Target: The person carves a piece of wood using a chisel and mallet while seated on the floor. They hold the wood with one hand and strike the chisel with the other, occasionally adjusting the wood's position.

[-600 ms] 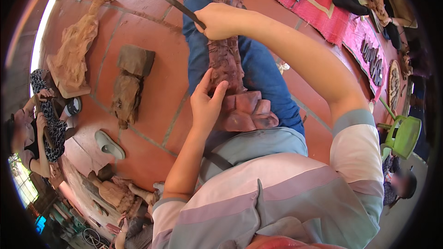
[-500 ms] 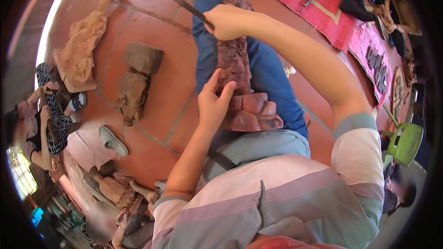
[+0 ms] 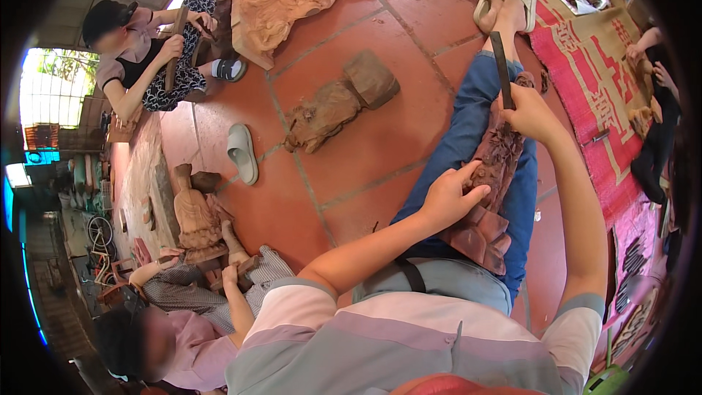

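Red-tiled floor (image 3: 351, 146) serves as the work area, with a red patterned mat (image 3: 592, 95) along one edge; the person sits on it, legs in blue jeans stretched out. Landmark: a dark wooden carving (image 3: 491, 183) lying lengthwise on the person's lap. Left hand (image 3: 447, 197) rests on the near side of the carving, fingers slightly spread and pressed against the wood; right hand (image 3: 530, 111) is at the carving's far end, closed around the handle of a dark chisel (image 3: 500, 67), whose shaft points away from the carving toward the sandalled feet. Beyond the carving, on the tiles, lies a rough brown carved figure (image 3: 340, 101); farther off stands a pale large carving (image 3: 292, 0) with a seated person working beside it; a grey slipper (image 3: 243, 152) lies between; nearer, another person handles a small carved statue (image 3: 196, 216).
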Action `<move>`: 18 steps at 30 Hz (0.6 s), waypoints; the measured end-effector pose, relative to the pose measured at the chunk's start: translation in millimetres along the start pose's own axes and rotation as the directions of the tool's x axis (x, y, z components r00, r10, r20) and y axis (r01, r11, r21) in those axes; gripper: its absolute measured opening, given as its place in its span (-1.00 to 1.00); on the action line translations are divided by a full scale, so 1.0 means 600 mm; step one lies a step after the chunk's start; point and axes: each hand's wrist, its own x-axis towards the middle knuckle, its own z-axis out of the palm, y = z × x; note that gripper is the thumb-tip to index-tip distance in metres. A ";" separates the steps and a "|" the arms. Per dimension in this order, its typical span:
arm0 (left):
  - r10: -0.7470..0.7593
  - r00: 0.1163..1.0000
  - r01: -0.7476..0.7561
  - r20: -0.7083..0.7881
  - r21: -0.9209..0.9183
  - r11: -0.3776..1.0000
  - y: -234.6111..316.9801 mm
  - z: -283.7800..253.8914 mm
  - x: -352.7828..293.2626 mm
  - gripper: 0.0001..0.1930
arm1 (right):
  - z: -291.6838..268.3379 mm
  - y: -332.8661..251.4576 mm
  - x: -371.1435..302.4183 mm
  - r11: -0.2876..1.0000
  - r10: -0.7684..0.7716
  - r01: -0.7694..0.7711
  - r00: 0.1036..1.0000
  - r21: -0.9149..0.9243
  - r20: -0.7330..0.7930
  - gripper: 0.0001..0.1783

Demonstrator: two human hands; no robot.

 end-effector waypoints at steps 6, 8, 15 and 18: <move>-0.050 0.998 0.049 0.024 0.048 0.998 0.009 -0.009 0.003 -0.42 | 0.007 0.001 -0.003 0.998 -0.059 0.059 0.998 0.019 0.017 -0.91; -0.034 0.999 0.033 0.023 0.040 0.999 0.006 -0.007 0.002 -0.42 | 0.003 0.003 0.001 0.999 -0.052 0.052 0.998 0.008 0.017 -0.92; 0.084 0.995 -0.085 -0.054 -0.031 0.996 -0.014 0.011 0.003 -0.47 | 0.012 0.016 -0.001 0.986 -0.165 0.163 0.985 -0.039 -0.059 -0.86; 0.024 0.999 -0.027 -0.047 -0.074 0.997 -0.035 0.021 0.011 -0.46 | 0.012 0.024 0.016 0.971 -0.172 0.168 0.985 -0.167 -0.010 -0.84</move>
